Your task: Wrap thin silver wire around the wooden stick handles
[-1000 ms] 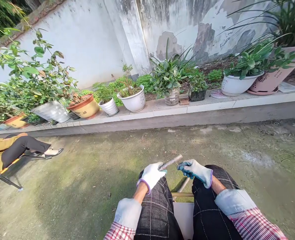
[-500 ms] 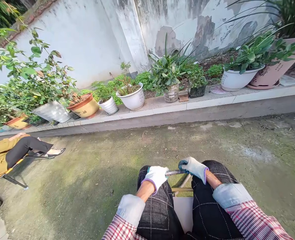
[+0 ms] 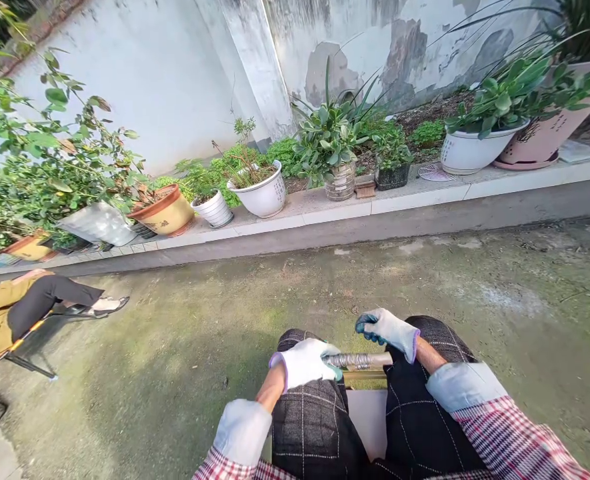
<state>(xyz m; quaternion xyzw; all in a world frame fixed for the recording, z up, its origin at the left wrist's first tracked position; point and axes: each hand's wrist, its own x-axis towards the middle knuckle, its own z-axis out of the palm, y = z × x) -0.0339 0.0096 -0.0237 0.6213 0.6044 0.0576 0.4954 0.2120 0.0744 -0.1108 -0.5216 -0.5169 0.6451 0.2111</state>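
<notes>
My left hand, in a white work glove with a green-blue palm, is closed around one end of a pale stick held across between my knees. Silvery wire is wound in coils about the part of the stick by my fingers. Above the stick's far end is my right hand, gloved alike, with its fingers curled in and apart from the stick. Whatever those fingers may hold is hidden. Both forearms lie over my dark checked trousers.
A tiled ledge with several potted plants runs along the white wall. At the left a person in dark trousers sits on a folding chair. Mossy concrete ground surrounds me. A yellowish bar spans between my knees.
My left hand has turned and moved slightly left and down, and the stick now shows longer between the knees. My right hand has come away from the stick, slightly upward.
</notes>
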